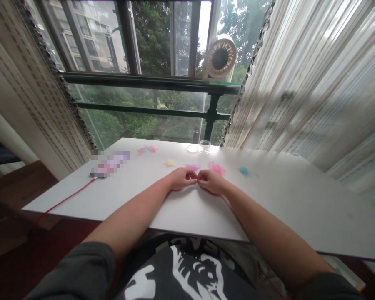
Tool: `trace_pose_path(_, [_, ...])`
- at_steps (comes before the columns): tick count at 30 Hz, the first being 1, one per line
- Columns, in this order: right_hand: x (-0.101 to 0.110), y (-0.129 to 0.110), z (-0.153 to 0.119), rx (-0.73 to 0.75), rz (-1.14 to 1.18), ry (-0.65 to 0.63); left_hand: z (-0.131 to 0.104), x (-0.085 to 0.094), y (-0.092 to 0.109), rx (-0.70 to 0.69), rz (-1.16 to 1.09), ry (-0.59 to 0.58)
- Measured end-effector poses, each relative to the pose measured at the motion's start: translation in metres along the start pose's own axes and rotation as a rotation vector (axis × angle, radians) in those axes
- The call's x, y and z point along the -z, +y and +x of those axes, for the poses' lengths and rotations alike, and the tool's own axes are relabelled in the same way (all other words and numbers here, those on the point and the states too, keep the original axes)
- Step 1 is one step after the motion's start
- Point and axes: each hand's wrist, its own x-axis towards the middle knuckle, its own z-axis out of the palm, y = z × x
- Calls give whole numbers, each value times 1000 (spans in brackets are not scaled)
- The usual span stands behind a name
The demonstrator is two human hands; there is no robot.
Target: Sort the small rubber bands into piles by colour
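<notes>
My left hand (183, 178) and my right hand (211, 181) meet over the middle of the white table (187, 212). Thumb and fingers are pinched on both, fingertips nearly touching; whatever lies between them is too small to make out. Just beyond the hands are a purple pile (191, 167) and a bright pink pile (216, 168) of small, thin, band-like pieces. A small yellow pile (169, 163) lies to the left of them, and a teal pile (244, 171) to the right.
A clear round jar (204, 146) and a flat clear lid (193, 148) stand near the back edge. A pink and blue pile (148, 149) lies back left. On the left rests a blurred-out item (111, 163) with a red cable (67, 195). Curtains flank the window.
</notes>
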Motion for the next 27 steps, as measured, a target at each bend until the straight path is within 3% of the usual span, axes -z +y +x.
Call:
trace_pose_path(10, [-10,4,-7,9,98,143,-1,0,2,27,18,15])
trace_pose_path(27, [-6,4,-9,18,161,121,-1,-2,-1,5,13,56])
